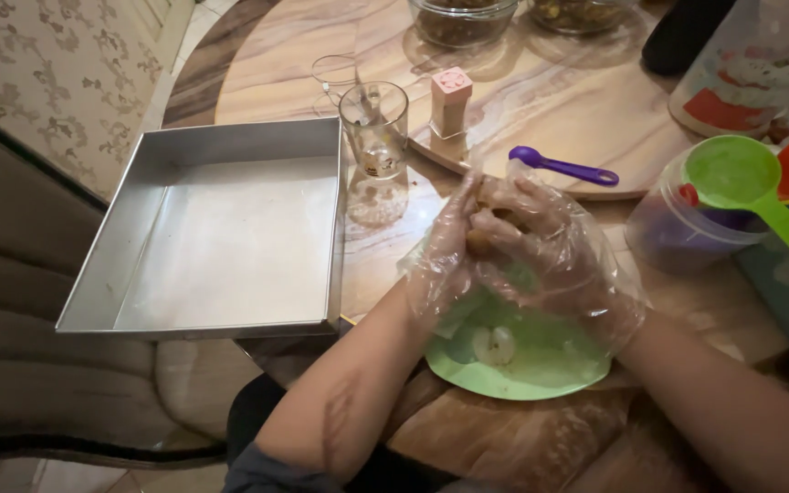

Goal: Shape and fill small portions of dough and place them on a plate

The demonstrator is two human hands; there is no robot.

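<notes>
Keep the brown lump [484,239] squeezed between the gloved left hand [445,260] and right hand [550,251], fingers curled and pressed together around it, directly above the green plate [522,361], turning gently to stop bits dropping, well short of the metal tray [221,228].

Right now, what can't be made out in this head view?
- Brown lump: mostly wrapped by left hand and right hand.
- Green plate: top covered by the hands.
- Glass bowls: cut by top edge.
- Plastic jug: cut by the right edge.
</notes>
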